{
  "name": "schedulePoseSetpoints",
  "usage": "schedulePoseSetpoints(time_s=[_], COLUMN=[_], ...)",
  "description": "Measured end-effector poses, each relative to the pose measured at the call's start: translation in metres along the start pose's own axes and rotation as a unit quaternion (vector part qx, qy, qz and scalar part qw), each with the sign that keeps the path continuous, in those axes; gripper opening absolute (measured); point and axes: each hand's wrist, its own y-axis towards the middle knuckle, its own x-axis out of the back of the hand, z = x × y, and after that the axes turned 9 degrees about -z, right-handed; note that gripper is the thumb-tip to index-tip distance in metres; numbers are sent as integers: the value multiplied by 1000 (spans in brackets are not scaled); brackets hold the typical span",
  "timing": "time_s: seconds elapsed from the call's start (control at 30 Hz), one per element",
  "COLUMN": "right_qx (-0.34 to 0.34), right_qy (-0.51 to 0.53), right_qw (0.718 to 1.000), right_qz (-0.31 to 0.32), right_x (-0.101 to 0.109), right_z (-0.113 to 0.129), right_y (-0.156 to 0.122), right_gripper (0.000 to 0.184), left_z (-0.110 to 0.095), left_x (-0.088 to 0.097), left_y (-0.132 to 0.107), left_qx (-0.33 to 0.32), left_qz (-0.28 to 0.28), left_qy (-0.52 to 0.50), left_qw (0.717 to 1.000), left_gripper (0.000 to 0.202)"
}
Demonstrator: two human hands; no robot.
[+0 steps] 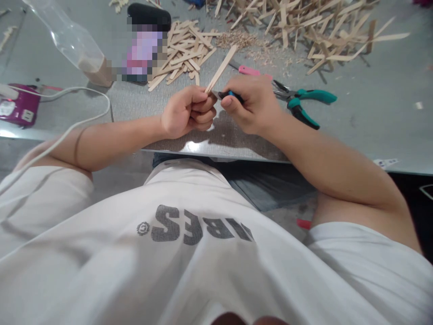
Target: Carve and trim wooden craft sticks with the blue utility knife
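Observation:
My left hand [189, 110] is closed, pinching the near end of a pale wooden craft stick [221, 67] between thumb and fingers. That end looks split or doubled, and the stick points away from me to the upper right. In my closed right hand [253, 104] is a small knife [232, 95] with a black and blue handle, mostly hidden by the fingers. Its short blade is at the held end of the stick, close to my left fingertips; whether it touches the wood I cannot tell. Green-and-black pliers [304, 101] lie just right of my right hand.
Beyond my hands lie a pile of craft sticks [189, 52], wood shavings [240, 39] and a heap of longer wooden strips [328, 34]. A pink-handled tool [252, 70] rests behind my right hand. Leftward are a phone [144, 49], a bottle [84, 54], a white cable [93, 118] and a purple box [23, 106].

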Motion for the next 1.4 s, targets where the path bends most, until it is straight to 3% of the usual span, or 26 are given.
schedulePoseSetpoints(time_s=[0.23,0.43,0.7,0.9,1.03,1.17,1.3,1.4], right_qx=[-43,-92,-92,-71,-73,-77,-44,-42], right_qy=[16,11,-64,-120,-122,-105,-77,-62], right_qw=[998,995,991,980,979,971,984,992], right_qz=[36,23,-78,-140,-146,-199,-154,-99], right_x=[1,-3,-13,-20,-19,-10,-6,-8], right_z=[6,3,-6,-8,-8,-10,-14,-13], right_y=[1,-4,-9,-11,-13,-14,-12,-11], right_gripper=[88,86,84,94,89,78,79,83], left_z=[3,5,3,16,13,3,5,9], left_x=[0,-8,-6,4,8,8,3,-3], left_y=[0,-6,-1,6,6,4,4,3], left_qx=[9,17,51,79,108,114,109,48], left_qz=[-1,-52,-115,-180,-175,-165,-170,-163], left_qy=[26,31,12,-77,-107,-112,-105,-97], left_qw=[1000,998,992,977,973,973,974,981], left_gripper=[51,48,52,54,49,44,49,59])
